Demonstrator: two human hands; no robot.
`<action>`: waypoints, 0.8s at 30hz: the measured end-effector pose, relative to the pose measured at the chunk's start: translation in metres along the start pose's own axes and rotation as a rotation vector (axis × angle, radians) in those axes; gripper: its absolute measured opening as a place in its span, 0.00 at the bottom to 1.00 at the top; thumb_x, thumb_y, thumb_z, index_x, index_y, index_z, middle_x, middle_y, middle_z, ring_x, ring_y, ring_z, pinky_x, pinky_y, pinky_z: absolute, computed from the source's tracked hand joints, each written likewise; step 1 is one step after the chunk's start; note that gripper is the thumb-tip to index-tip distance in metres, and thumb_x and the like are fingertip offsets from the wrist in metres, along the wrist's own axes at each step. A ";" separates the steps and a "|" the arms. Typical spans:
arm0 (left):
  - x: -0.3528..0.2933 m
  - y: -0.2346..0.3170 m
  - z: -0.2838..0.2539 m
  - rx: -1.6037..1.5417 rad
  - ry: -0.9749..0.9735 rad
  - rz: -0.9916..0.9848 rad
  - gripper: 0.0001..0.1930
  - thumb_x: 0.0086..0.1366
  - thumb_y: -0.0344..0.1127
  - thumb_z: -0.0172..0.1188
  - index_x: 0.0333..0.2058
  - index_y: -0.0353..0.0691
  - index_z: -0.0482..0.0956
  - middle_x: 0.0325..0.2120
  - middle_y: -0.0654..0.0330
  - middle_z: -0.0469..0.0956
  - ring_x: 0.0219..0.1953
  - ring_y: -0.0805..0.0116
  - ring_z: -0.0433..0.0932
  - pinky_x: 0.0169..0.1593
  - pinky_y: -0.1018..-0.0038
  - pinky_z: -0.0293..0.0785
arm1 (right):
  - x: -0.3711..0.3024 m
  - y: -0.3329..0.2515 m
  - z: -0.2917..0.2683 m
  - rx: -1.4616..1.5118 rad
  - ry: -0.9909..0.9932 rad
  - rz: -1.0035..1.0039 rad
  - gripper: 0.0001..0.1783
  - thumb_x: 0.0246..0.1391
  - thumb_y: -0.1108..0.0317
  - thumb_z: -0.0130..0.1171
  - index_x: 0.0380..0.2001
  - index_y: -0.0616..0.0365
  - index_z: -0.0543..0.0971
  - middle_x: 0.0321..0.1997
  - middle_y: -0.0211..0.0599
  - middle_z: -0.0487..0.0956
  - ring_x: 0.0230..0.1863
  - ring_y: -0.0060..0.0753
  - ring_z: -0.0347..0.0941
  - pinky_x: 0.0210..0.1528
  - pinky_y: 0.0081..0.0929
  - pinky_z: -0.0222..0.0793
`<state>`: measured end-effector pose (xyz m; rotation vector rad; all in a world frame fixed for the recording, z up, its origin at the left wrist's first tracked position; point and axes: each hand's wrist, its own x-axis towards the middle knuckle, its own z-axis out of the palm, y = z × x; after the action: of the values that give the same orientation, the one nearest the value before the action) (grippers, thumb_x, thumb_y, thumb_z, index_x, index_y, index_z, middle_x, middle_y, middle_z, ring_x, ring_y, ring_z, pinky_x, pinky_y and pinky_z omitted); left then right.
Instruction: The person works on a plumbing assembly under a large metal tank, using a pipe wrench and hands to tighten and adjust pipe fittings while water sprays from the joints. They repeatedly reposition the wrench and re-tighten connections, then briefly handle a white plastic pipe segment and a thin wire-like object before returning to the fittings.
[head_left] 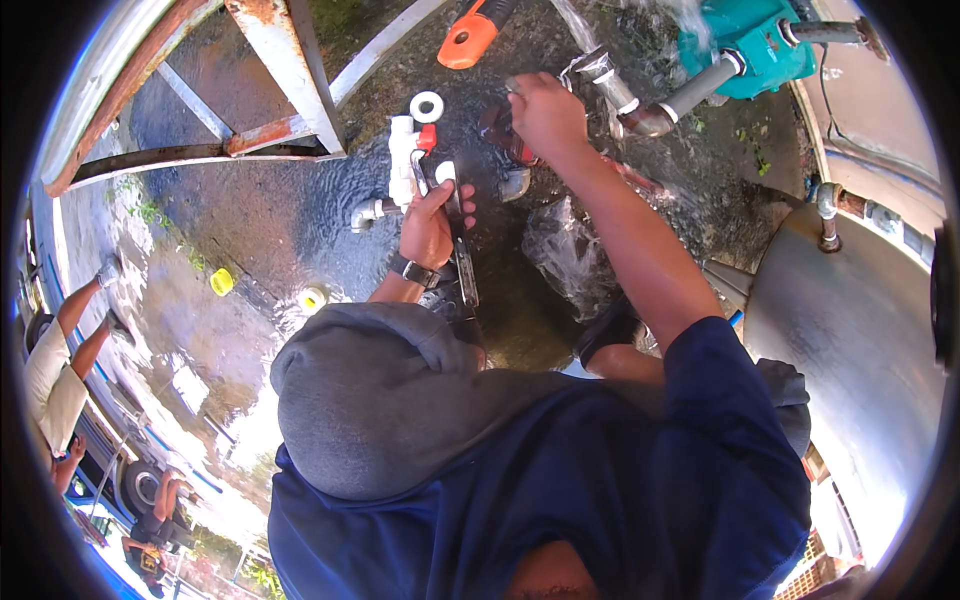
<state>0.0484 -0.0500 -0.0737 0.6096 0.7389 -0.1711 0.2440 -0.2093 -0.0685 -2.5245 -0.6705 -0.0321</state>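
1. Nearest to the camera is the person's own dark blue shirt [560, 470], with a grey hooded cloth [370, 400] lying over the left shoulder and hiding most of the left forearm.
2. Left hand [432, 225] is closed around the handle of a long metal wrench [462, 250]; a dark watch [413, 270] sits on its wrist.
3. Just above this hand stands a white valve fitting with a red lever [405, 150]. The head of the wrench seems to meet it, but the exact contact is hidden by the fingers.
4. Right hand [545, 112] is closed in a fist at the end of a grey metal pipe [620, 95]. I cannot tell what it pinches, because spraying water blurs this place.
5. Further right of the right hand, the pipe joins a teal pump body [750, 45].
6. A white tape roll [427, 106] lies between the two hands, and an orange tool handle [470, 35] lies beyond them on the wet concrete ground [280, 220].
7. In my judgement, good work here needs a firm hold of the pipe with the right hand, a wrench fully seated on the fitting, and slow pulling, because wet metal slips easily.
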 end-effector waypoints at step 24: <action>0.009 0.026 0.041 0.144 0.015 0.159 0.11 0.70 0.32 0.60 0.49 0.40 0.75 0.40 0.57 0.82 0.39 0.66 0.82 0.39 0.67 0.80 | -0.077 -0.054 -0.009 0.956 -0.399 0.435 0.21 0.62 0.66 0.58 0.54 0.67 0.77 0.36 0.47 0.86 0.40 0.39 0.84 0.45 0.35 0.78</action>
<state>0.0880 -0.0516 -0.0439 0.8051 0.6933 -0.0731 0.1523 -0.2091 -0.0461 -1.6786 -0.1677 0.7717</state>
